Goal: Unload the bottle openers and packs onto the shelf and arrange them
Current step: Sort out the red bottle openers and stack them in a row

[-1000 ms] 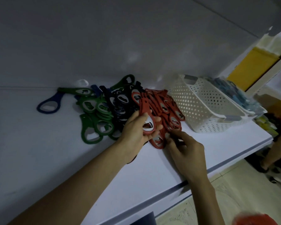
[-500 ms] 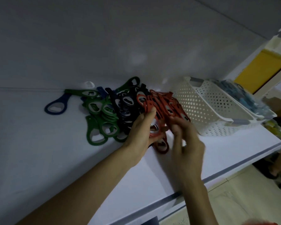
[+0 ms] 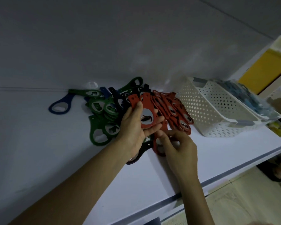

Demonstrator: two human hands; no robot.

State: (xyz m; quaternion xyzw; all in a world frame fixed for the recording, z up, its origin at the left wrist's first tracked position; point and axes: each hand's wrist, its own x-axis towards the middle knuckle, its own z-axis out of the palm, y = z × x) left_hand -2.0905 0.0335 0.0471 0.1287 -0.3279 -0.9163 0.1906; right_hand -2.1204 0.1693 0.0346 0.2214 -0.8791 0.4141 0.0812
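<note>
Left hand (image 3: 135,127): fingers (image 3: 154,120) curled around small stack of red bottle openers (image 3: 147,114), raised just over shelf (image 3: 55,159). Long axis runs near to far; narrow tab ends with small hole point toward back wall, oval metal-lined heads lie in palm.

Right hand (image 3: 180,148): fingertips pinch single red opener (image 3: 157,140) lying flat on shelf, narrow end pointing away.

Flat rubbery-looking openers in heaps behind: green openers (image 3: 101,120), red pile (image 3: 173,108), one blue opener (image 3: 59,108) lying apart at left.

White perforated plastic basket (image 3: 214,114) stands at right.
</note>
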